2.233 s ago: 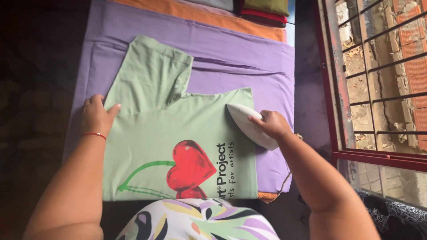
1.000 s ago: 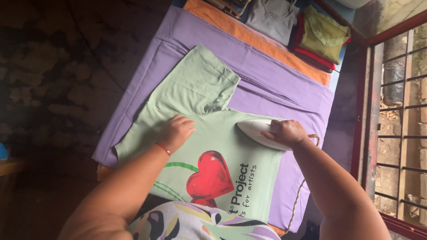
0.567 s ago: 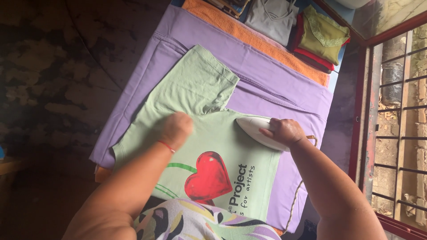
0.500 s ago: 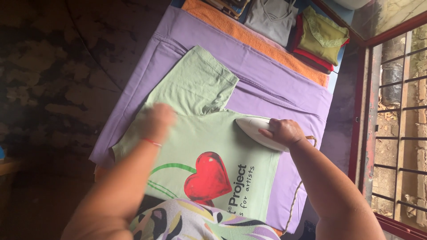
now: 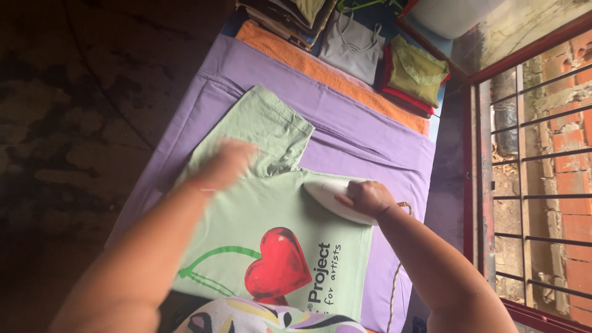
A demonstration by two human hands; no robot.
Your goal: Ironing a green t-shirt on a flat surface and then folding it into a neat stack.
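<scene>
On the green T-shirt (image 5: 271, 203), your right hand (image 5: 365, 198) grips the white iron (image 5: 327, 196); your left hand (image 5: 225, 163) (blurred, grip unclear) lies near the sleeve.

We count one pale green t-shirt (image 5: 271, 203) spread out flat, with one red heart (image 5: 277, 270) printed on it, and one white iron (image 5: 327, 197) sitting on top. Under it there's one purple sheet (image 5: 364, 148) and one orange towel (image 5: 333, 74) peeking out past its far edge. Behind that we see four folded things lined up: one dark stack (image 5: 290, 18), one grey top (image 5: 353, 48), one olive-green garment (image 5: 418, 73) and one red piece (image 5: 404, 98) underneath it, plus two hands at work, one left hand (image 5: 225, 163) and one right hand (image 5: 365, 197).
</scene>
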